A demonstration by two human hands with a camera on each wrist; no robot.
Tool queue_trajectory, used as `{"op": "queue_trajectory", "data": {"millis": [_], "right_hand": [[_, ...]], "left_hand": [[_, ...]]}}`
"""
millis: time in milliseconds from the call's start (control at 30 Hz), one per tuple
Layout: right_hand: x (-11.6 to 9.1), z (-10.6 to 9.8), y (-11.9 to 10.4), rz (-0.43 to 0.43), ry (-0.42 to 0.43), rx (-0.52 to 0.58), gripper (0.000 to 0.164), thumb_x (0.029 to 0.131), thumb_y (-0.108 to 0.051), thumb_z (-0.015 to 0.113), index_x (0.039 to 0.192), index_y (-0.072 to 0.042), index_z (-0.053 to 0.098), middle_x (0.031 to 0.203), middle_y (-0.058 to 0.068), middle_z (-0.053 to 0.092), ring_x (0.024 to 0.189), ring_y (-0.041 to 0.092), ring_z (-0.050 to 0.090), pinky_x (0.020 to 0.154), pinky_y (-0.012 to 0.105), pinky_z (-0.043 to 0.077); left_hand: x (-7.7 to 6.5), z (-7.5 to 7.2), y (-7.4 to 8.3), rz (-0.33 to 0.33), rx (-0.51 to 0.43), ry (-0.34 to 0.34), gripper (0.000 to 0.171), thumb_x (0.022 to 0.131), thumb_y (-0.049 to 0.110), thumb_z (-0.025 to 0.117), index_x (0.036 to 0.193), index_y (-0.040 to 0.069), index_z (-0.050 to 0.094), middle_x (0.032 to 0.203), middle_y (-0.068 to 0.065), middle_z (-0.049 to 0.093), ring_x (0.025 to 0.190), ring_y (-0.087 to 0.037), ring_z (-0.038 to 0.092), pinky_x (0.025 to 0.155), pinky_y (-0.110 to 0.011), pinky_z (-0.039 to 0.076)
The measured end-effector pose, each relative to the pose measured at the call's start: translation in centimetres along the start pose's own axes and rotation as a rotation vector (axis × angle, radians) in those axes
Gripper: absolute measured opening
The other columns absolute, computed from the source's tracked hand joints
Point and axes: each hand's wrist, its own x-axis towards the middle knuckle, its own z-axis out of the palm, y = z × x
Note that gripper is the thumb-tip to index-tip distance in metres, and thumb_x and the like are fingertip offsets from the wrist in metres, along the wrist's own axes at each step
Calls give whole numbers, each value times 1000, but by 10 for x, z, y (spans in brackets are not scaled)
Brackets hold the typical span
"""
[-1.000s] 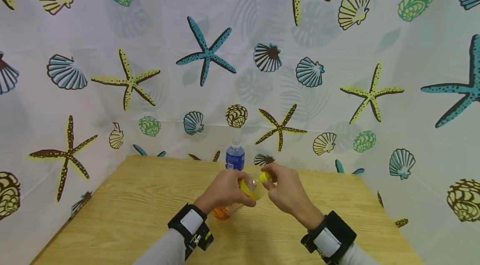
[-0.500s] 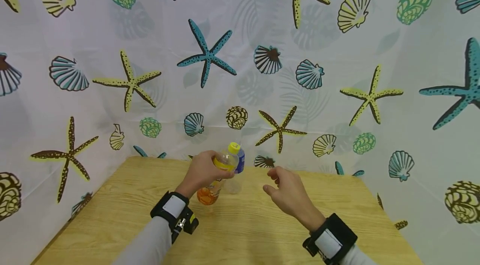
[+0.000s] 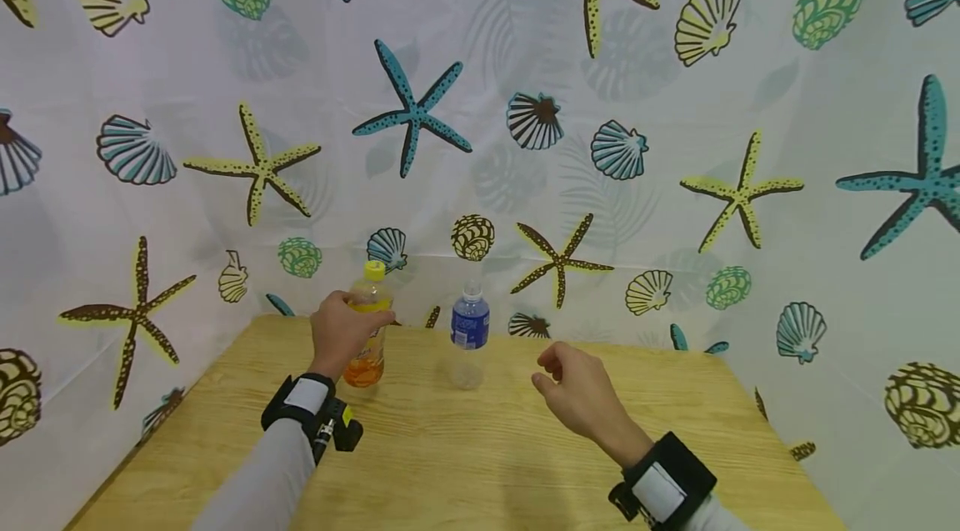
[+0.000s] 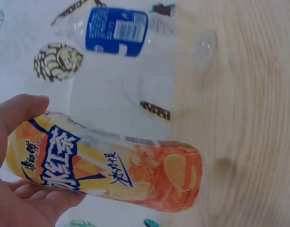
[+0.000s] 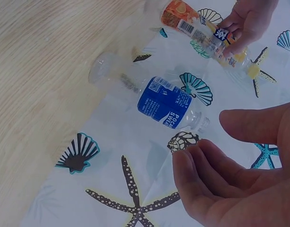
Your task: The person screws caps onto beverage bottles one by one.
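Observation:
My left hand grips an orange drink bottle with a yellow cap around its upper half, holding it upright on or just above the wooden table near the back left. The left wrist view shows the bottle's yellow and orange label in my fingers. A clear water bottle with a blue label stands upright to its right, with no cap that I can see; the right wrist view shows it too. My right hand hovers empty, fingers loosely curled, to the right of the water bottle.
A curtain printed with shells and starfish surrounds the table on the back and both sides. The table's front half holds only my forearms, each with a black wrist mount.
My left hand carried the orange bottle from the table's middle to the back left and stood it upright. My right hand let go of the yellow cap and drew back to the right.

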Motion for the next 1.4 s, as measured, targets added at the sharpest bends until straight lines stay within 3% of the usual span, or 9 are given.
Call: {"op": "queue_trajectory", "data": {"millis": [100, 467, 700, 1033, 1400], "right_hand": [[0, 1, 1, -2, 3, 3, 16, 92, -11, 71, 106, -3, 69, 97, 8, 69, 91, 22, 64, 82, 43, 55], [-1, 3, 1, 3, -12, 17, 13, 93, -11, 71, 104, -4, 69, 95, 6, 69, 89, 21, 63, 81, 41, 55], [-2, 3, 1, 13, -18, 35, 13, 93, -11, 70, 104, -5, 69, 95, 6, 69, 89, 22, 65, 80, 41, 56], [-2, 5, 3, 10, -27, 29, 12, 93, -12, 70, 103, -5, 69, 94, 5, 69, 87, 19, 64, 79, 40, 56], [-3, 5, 4, 17, -39, 27, 12, 94, -12, 69, 104, -5, 69, 94, 4, 69, 86, 17, 65, 78, 40, 56]], "left_hand": [[3, -7, -11, -33, -2, 32, 76, 82, 35, 82, 134, -11, 52, 129, -29, 62, 119, -47, 56, 94, -59, 53], [6, -28, -38, -131, -9, 45, 78, 85, 35, 80, 138, -13, 48, 132, -33, 58, 121, -48, 54, 97, -58, 51], [6, -35, -49, -196, -12, 1, 81, 86, 39, 78, 141, -11, 45, 139, -32, 52, 126, -49, 48, 102, -61, 47], [11, -44, -50, -211, 61, -112, 82, 89, 44, 76, 143, -9, 45, 144, -33, 49, 129, -50, 49, 104, -61, 47], [15, -52, -55, -204, 127, -142, 83, 88, 47, 76, 140, -11, 49, 139, -34, 53, 125, -49, 54, 102, -58, 50]]}}
